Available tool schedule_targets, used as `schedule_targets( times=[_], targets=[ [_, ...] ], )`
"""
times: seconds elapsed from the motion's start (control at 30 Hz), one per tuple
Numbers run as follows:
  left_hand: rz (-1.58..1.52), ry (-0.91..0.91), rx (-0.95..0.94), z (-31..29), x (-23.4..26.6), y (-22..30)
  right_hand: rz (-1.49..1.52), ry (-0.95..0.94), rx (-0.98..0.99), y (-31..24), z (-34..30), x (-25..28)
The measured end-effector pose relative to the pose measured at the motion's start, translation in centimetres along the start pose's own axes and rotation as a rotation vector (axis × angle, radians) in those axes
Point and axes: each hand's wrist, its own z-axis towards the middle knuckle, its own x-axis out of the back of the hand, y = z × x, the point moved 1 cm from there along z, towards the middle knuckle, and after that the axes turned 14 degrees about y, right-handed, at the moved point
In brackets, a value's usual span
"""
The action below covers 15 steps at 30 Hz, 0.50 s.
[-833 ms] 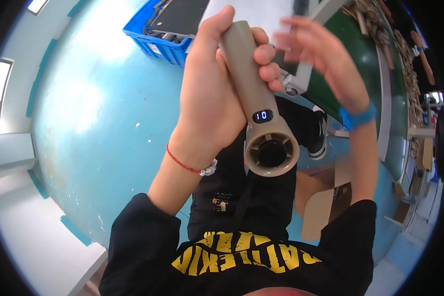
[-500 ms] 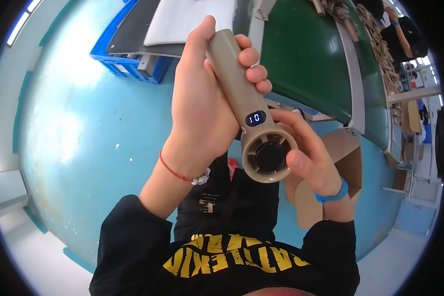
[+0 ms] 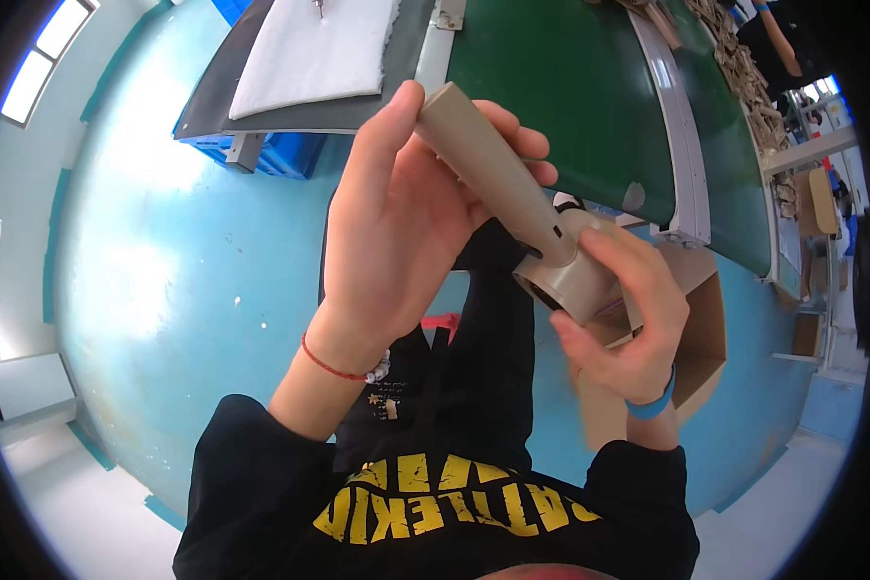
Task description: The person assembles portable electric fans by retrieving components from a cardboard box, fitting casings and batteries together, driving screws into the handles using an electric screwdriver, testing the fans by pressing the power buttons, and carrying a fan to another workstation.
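A beige handheld fan (image 3: 498, 174) is held up in front of my chest, its handle slanting from upper left to lower right. My left hand (image 3: 377, 232) supports the handle, thumb by its end and fingers curled behind it. Around the round fan head at the lower end, my right hand (image 3: 638, 309) is closed, thumb below and fingers over the top. The head is turned edge-on, so its front grille and the lit display are hidden. A small dark slot shows on the handle near the head.
A green conveyor belt (image 3: 561, 87) runs ahead to the right. Left of it, a white foam sheet (image 3: 309, 58) lies on a dark tabletop, with a blue crate (image 3: 295, 157) underneath. An open cardboard box (image 3: 703, 338) stands at right. Brown pieces (image 3: 739, 77) and another person (image 3: 788, 48) are far right.
The fan has been rotated about its handle, turning the display and grille out of view. My right hand has shifted from the grille's rim to around the head. My left fingers have loosened somewhat.
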Motion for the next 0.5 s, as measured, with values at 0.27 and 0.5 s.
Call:
schedule_targets(
  times=[0.27,0.5],
  targets=[
    [-0.135,-0.092,0.105,0.7,-0.2,-2.5,-0.139,0.052,0.049,0.5,-1.1,1.7],
    [-0.144,-0.137,0.098,0.4,-0.4,-2.6,0.584,-0.030,-0.683,0.9,-2.4,1.2]
  ],
)
